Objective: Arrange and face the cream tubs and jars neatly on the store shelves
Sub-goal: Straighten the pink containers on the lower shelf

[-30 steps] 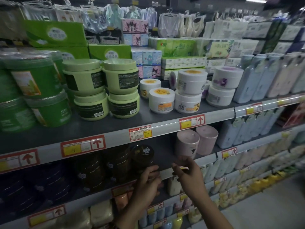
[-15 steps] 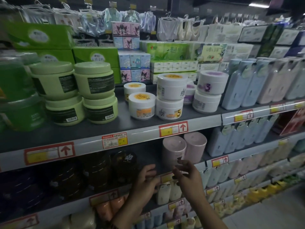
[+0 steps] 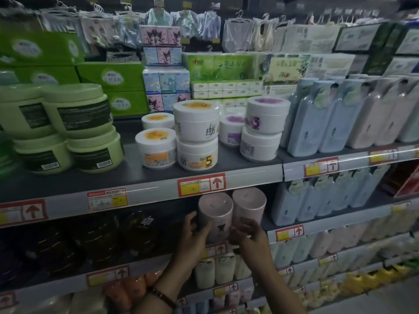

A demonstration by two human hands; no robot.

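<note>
on the upper shelf [image 3: 140,171], the big green tubs [image 3: 77,114] sit stacked two high at the left, with smaller white tubs [image 3: 196,125] stacked beside them. on the lower shelf [image 3: 147,267] beneath, the left pink jar [image 3: 215,211] and right pink jar [image 3: 248,205] stand upright close together near the front edge, with dark jars [image 3: 136,227] to one side and pale bottles [image 3: 317,200] to the other.

these pink jars look tall, glossy and crowded. turning the left one to face it could rub its neighbour and skew or tip it, and with both so near the edge a sideways nudge might send one off the shelf. a one-sided hold could also let the slick wall slip.

the left hand [image 3: 195,232] reaches up from below and grips the left pink jar, thumb raised along its side and fingers curled round the lower wall. the right hand [image 3: 247,232] sits low where the two jars meet, fingers curled inward. whether it holds either jar or only touches them, i cannot tell.
</note>
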